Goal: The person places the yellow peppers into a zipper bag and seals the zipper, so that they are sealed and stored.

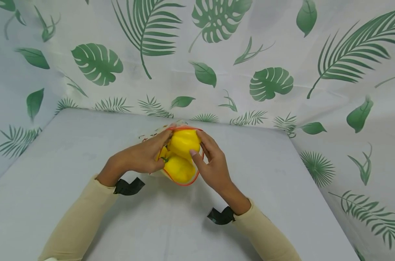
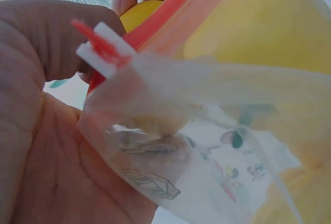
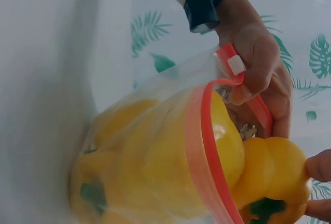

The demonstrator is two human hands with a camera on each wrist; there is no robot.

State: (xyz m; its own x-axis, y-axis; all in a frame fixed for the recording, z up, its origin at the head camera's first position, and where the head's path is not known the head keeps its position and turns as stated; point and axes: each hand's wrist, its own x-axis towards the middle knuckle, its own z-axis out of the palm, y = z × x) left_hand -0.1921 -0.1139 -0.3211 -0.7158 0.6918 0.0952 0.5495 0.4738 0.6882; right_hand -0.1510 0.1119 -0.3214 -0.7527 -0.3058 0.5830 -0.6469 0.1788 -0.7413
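A clear zip bag (image 3: 199, 149) with a red zip edge and a white slider (image 3: 236, 64) holds several yellow bell peppers (image 1: 179, 169). My left hand (image 1: 144, 156) grips the bag's rim at its left side, thumb and fingers bent over the edge close to the slider. At the mouth, my right hand (image 1: 213, 163) pinches one yellow bell pepper (image 3: 276, 164) between thumb and fingers. That pepper sits partly inside the opening, its green stem showing in the right wrist view. In the left wrist view, bag film (image 2: 207, 94) covers much of the peppers.
The bag stands on a white table (image 1: 86, 145) towards its far edge. Behind it hangs a white cloth (image 1: 171, 79) printed with green leaves, which continues along both sides. Black wrist mounts (image 1: 129, 186) sit at the cuffs of the beige sleeves (image 1: 83, 217).
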